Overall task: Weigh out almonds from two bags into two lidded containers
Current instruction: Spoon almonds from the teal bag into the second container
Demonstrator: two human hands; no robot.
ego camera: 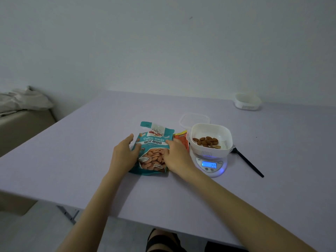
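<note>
Squarely between both hands, the teal roasted-almond bag [153,148] lies on the table [72,151], long axis pointing toward its far edge. The left hand [123,155] flanks it, fingers loosely spread; the right hand [177,157] covers its right edge, grip unclear.

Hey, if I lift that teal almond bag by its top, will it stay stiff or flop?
Probably flops: the teal bag is a soft pouch, and its torn top strip already bends. Likely bottom-heavy, since the lower half looks fuller. The top looks open, so tilting it might spill its contents.
</note>
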